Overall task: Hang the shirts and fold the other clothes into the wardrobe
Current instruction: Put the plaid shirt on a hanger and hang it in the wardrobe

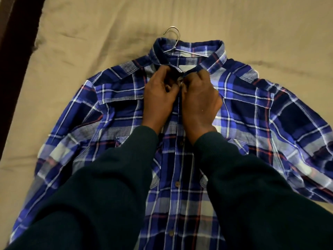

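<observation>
The long-sleeved flannel shirt [234, 109] is plaid: blue and navy blocks crossed by white and thin red lines. Silver wire hanger hook [173, 36]. Tan bedsheet [90, 33]. Dark green knit sleeves [108, 186].

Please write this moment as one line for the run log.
stage: buttoning at collar | left hand: pinches placket | right hand: pinches placket | plaid shirt: flat on bed sheet | wire hanger: inside collar

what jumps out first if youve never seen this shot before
A blue plaid shirt lies spread flat on a tan bed sheet, filling the frame. At its collar, the left hand and right hand pinch the placket together, and a metal hanger hook pokes out above.
</observation>
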### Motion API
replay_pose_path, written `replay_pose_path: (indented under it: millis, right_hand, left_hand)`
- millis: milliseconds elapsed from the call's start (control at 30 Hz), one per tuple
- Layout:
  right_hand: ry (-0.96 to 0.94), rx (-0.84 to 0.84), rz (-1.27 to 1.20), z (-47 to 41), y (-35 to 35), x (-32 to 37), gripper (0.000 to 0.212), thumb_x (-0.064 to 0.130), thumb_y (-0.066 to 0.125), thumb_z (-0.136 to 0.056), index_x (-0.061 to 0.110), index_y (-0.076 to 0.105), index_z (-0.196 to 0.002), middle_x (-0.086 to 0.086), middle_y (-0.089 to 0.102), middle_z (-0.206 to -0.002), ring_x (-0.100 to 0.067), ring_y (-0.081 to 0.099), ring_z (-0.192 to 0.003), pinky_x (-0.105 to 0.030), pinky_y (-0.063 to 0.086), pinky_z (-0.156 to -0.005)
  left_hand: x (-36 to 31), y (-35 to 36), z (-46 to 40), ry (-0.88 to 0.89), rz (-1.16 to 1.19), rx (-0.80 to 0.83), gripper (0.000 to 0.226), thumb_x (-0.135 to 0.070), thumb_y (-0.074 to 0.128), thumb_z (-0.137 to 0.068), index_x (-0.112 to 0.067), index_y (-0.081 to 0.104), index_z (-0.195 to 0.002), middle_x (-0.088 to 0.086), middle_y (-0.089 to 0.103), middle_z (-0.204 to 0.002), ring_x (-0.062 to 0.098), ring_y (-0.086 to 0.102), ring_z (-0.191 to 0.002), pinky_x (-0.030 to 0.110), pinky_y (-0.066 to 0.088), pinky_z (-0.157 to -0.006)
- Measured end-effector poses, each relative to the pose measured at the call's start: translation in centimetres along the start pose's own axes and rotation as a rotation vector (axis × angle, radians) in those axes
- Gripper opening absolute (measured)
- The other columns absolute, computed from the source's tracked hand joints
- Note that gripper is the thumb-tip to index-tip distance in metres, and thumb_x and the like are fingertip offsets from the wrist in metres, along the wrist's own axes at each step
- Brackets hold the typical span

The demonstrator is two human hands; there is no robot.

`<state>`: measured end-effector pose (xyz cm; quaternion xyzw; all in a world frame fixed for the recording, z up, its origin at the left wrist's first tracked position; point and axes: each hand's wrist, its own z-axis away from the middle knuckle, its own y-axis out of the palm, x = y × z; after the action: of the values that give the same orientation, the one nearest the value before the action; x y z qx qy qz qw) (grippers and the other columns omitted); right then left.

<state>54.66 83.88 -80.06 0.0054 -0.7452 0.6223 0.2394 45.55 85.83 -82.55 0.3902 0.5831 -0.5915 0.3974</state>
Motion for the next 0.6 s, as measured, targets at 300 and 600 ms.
replay_pose_path:
  millis: [300, 600]
  right_hand:
    - [-0.042, -0.217, -0.224, -1.8, -0.6, -0.5, 0.013, 0.023, 0.056, -0.097, 0.011, 0.061, -0.097, -0.005, 0.062, -0.096, -0.017, 0.052, -0.071, -0.033, 0.038, -0.058]
    - [-0.145, 0.120, -0.062, -9.4, 1.3, 0.5, 0.046, 0.055, 0.058, -0.091, 0.024, 0.059, -0.126, -0.001, 0.057, -0.131, -0.026, 0.046, -0.121, -0.036, 0.032, -0.099]
  left_hand:
    - [0.6, 1.0, 0.7, 0.069, 0.030, -0.092, 0.010, -0.014, 0.066, -0.093, -0.007, 0.063, -0.099, 0.005, 0.060, -0.097, 0.019, 0.059, -0.087, 0.041, 0.052, -0.076]
    - [2.0, 1.2, 0.7, 0.170, -0.007, -0.081, 0.006, 0.001, 0.061, -0.088, 0.001, 0.055, -0.088, 0.012, 0.055, -0.089, 0.026, 0.054, -0.081, 0.047, 0.049, -0.072]
